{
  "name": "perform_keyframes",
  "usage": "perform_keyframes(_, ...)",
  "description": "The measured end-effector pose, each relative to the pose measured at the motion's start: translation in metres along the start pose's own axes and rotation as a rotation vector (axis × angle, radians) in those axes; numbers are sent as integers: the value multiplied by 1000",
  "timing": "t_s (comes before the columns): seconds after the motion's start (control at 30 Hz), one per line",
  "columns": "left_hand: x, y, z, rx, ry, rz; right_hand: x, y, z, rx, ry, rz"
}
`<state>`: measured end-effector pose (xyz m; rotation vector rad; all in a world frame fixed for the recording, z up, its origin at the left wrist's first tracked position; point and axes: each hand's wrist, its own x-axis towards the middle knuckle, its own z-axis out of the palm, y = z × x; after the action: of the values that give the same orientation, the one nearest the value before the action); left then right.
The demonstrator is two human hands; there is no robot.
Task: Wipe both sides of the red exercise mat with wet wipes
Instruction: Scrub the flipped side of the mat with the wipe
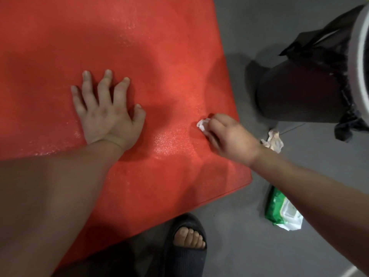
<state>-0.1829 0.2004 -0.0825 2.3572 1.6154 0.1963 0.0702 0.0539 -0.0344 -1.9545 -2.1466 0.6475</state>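
Observation:
The red exercise mat (139, 47) lies flat on the grey floor and fills the left and centre of the view, with wet glossy patches on its surface. My left hand (105, 114) presses flat on the mat with fingers spread, holding nothing. My right hand (229, 136) is near the mat's right edge, fingers closed on a crumpled white wet wipe (203, 124) that touches the mat. A green and white pack of wet wipes (283, 212) lies on the floor just right of the mat's near corner, partly hidden by my right forearm.
A black bin (299, 90) with a black liner bag stands on the floor to the right of the mat. A used crumpled wipe (274, 140) lies on the floor beside it. My foot in a dark slipper (187, 242) rests at the mat's near edge.

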Motion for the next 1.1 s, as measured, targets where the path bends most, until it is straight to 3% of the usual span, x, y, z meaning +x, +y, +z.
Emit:
perform_keyframes(0.1, 0, 1, 0, 8, 4, 4, 13, 22, -10, -116, 38, -42)
perform_keyframes(0.23, -1, 1, -1, 14, 6, 7, 56, 46, -28, -145, 244, 201)
perform_keyframes(0.37, -1, 1, -2, 12, 6, 9, 57, 36, -13, -118, 335, 393)
perform_keyframes(0.53, 1, 1, -4, -9, -10, 0, 15, -5, 9, -25, 255, 241)
perform_keyframes(0.67, 1, 1, -3, -6, -10, -2, 24, 9, 2, -53, 174, 128)
perform_keyframes(0.87, 0, 0, -3, -13, -3, 2, 72, 39, -17, -88, 452, 515)
perform_keyframes(0.93, 1, 1, -3, -16, 1, 6, 75, 32, -10, -106, 440, 574)
perform_keyframes(1.1, 1, 0, -3, -19, 2, -2, 52, 25, -24, -19, 204, 405)
